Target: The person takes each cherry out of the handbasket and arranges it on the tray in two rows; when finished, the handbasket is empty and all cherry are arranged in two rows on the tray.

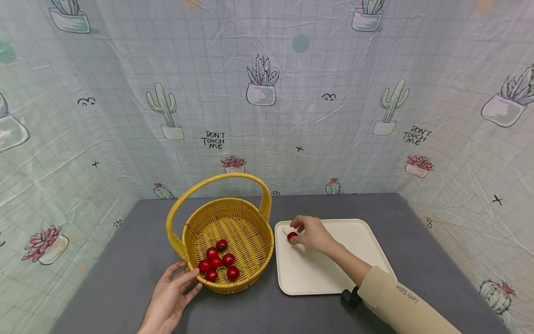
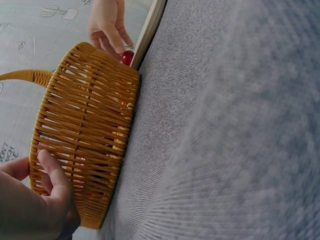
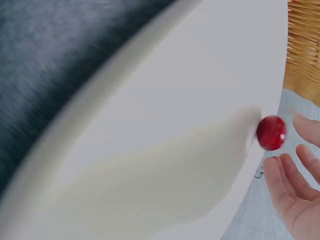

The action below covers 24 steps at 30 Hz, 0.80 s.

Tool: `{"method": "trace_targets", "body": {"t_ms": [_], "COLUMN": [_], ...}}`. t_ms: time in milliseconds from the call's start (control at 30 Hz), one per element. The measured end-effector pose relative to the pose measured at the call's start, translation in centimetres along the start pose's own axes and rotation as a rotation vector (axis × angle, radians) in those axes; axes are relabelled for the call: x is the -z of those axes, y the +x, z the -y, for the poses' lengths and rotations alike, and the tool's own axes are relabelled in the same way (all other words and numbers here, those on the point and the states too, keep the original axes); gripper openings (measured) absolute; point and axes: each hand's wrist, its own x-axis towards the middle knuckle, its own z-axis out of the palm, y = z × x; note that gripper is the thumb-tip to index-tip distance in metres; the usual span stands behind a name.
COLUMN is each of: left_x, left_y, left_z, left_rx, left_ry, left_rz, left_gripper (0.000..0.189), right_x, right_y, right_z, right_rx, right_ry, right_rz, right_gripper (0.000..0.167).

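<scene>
A yellow woven basket [image 1: 200,222] with a tall arched handle stands left of centre, several red cherries [image 1: 216,262] gathered on its near left floor. My left hand [image 1: 168,294] grips the basket's near left rim, with one finger over the edge and others against the outer wall [image 2: 85,120]. On the left part of a cream tray [image 1: 333,278] lies a single cherry [image 3: 271,132] with a thin stem. My right hand [image 1: 313,235] is around that cherry; the right wrist view shows its fingers [image 3: 277,182] spread and apart from it.
The basket stands close beside the tray's left edge on a dark grey tabletop [image 1: 233,315]. A black strap-like piece [image 1: 351,297] is at the right wrist, over the tray's near edge. Cactus-printed cloth [image 1: 292,116] encloses the back and sides.
</scene>
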Motion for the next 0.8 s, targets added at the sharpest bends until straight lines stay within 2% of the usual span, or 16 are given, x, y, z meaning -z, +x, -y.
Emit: {"method": "trace_targets", "body": {"t_ms": [333,800], "left_x": [0.1,0.1], "left_y": [-0.1,-0.2], "left_z": [0.0,-0.1], "left_rx": [0.007,0.01], "left_ry": [-0.003,-0.018], "left_rz": [0.005,0.001], "left_gripper": [0.043,0.043], "right_x": [1.2,0.1], "right_y": [0.2,0.7], "right_z": [3.3,8.5], "right_rx": [0.096,0.242], "right_ry": [0.021,0.068], "right_rz": [0.046,0.16], "right_gripper": [0.028,0.026]}}
